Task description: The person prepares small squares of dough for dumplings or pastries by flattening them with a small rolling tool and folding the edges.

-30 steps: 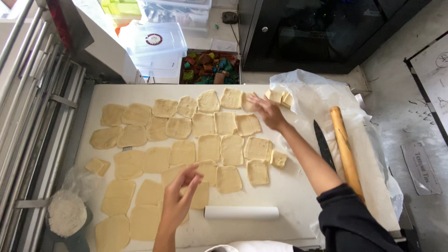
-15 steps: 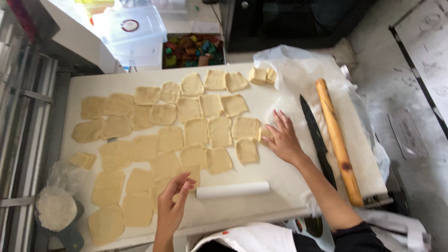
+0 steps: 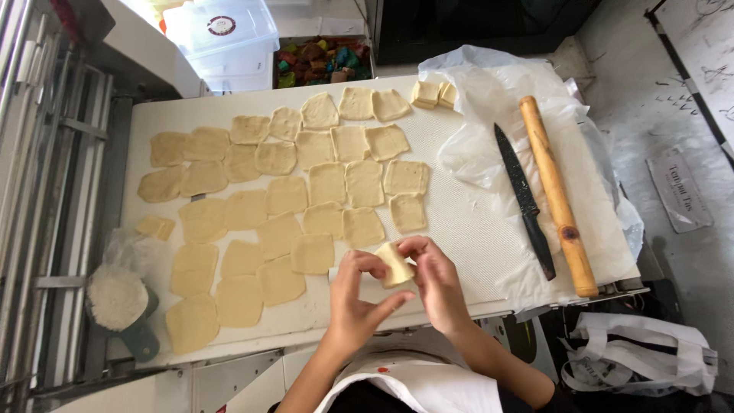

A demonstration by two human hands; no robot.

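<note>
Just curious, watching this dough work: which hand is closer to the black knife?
The right hand. It lies just left of the knife, holding a dough piece; the left hand sits farther left, beyond the dough piece.

Both hands meet at the near edge of the white table (image 3: 474,229), just above the person's torso. The left hand (image 3: 358,302) is raised palm inward, fingers spread and curled, thumb stretched toward the right. The right hand (image 3: 437,277) faces it, fingertips bent in a pinch, its forearm angling back toward the body.
</note>
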